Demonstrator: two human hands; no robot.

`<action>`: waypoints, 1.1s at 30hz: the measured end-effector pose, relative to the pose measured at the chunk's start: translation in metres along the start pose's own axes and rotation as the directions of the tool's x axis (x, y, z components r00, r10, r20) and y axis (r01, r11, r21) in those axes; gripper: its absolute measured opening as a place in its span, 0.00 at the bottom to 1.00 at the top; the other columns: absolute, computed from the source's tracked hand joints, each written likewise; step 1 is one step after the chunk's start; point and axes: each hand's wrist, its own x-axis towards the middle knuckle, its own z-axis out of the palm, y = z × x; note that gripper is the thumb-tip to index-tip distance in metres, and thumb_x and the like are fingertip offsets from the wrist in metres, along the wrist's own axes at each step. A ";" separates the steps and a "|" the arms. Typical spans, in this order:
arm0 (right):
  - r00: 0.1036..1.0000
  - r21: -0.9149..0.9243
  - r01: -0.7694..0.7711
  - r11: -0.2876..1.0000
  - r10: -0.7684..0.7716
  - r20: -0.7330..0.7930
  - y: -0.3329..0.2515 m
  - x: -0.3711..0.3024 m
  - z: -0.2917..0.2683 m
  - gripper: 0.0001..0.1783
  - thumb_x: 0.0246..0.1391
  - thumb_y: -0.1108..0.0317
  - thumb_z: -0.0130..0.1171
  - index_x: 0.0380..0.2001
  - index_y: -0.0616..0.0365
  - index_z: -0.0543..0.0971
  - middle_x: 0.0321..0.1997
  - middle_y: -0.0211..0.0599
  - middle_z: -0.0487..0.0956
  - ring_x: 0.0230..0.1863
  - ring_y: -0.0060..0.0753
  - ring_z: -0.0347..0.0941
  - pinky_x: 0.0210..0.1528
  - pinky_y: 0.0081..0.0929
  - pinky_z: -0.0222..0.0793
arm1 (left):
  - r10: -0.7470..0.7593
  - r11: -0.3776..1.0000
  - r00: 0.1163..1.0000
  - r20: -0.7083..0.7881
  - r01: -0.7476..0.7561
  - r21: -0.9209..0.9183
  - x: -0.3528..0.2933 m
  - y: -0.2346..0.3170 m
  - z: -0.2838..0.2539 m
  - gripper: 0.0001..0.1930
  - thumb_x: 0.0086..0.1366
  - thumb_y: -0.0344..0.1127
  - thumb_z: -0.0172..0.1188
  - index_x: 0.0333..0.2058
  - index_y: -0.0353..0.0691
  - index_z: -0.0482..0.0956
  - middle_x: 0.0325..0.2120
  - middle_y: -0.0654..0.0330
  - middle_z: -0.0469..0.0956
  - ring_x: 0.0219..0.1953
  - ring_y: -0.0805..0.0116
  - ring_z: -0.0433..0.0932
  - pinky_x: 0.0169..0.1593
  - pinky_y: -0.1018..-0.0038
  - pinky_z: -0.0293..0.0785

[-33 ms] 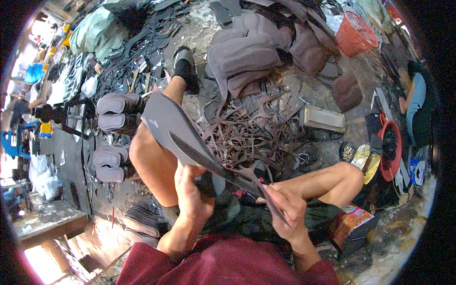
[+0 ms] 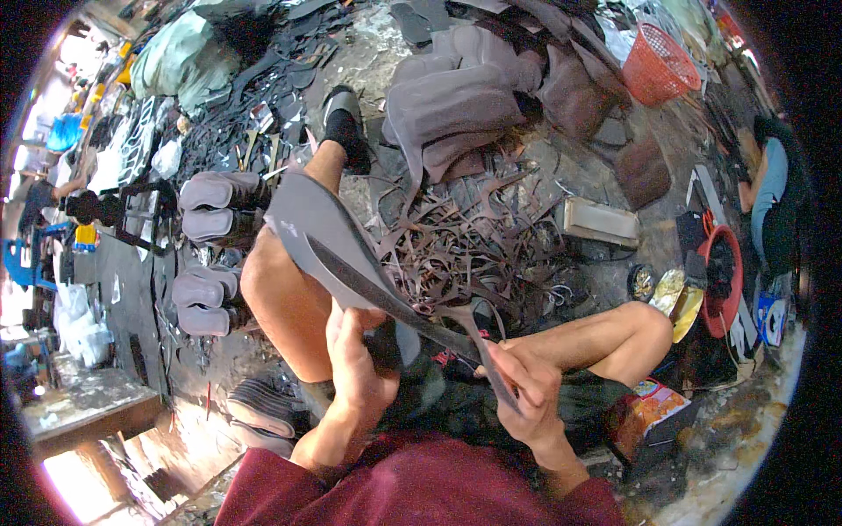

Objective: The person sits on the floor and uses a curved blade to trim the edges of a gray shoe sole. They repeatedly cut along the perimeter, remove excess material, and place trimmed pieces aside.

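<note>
My left hand (image 2: 355,364) is closed on the lower edge of a grey-brown foam sole piece (image 2: 329,230). The piece slants from upper left down to the right above my lap, and shows a slit or gap along its length. My right hand (image 2: 531,390) pinches a thin foam strip (image 2: 491,366) at the piece's lower right end. The strip still looks joined to the piece there. The fingertips under the piece are partly hidden. Just beyond lies a heap of curly foam offcuts (image 2: 474,241).
Stacked sole pairs (image 2: 210,298) stand on the left. Moulded foam sheets (image 2: 456,105) are piled at the far middle. To the right are a pale rectangular block (image 2: 601,221), a red basin (image 2: 724,280) and a red basket (image 2: 660,66). Another person's arm (image 2: 748,171) shows at far right.
The sole piece and the strip have shifted very slightly, with the strip's free end a little farther left. Both hands keep their grip.
</note>
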 end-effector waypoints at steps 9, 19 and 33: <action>0.990 0.251 -0.137 0.958 0.124 0.070 0.010 -0.002 0.007 0.17 0.54 0.77 0.58 0.48 0.56 0.82 0.34 0.44 0.80 0.32 0.44 0.77 0.36 0.34 0.73 | -0.200 0.968 0.960 -0.195 0.163 -0.190 0.002 0.026 0.019 0.15 0.58 0.46 0.57 0.29 0.38 0.76 0.22 0.57 0.78 0.23 0.61 0.78 0.31 0.71 0.77; 0.989 0.179 -0.144 0.973 0.134 0.068 0.021 0.032 0.063 0.18 0.58 0.70 0.59 0.53 0.48 0.80 0.30 0.38 0.76 0.29 0.42 0.74 0.32 0.37 0.71 | -0.080 0.994 0.988 -0.131 0.088 0.059 0.006 0.017 0.001 0.17 0.58 0.45 0.53 0.40 0.38 0.74 0.26 0.57 0.78 0.23 0.61 0.77 0.29 0.68 0.76; 0.996 0.501 -0.006 0.865 -0.040 0.080 -0.021 0.128 0.082 0.19 0.66 0.71 0.48 0.57 0.67 0.73 0.49 0.47 0.78 0.48 0.40 0.76 0.51 0.31 0.70 | 0.075 0.931 0.971 0.225 -0.149 0.334 -0.011 0.011 -0.038 0.28 0.59 0.44 0.65 0.55 0.35 0.71 0.45 0.59 0.77 0.47 0.67 0.74 0.53 0.67 0.69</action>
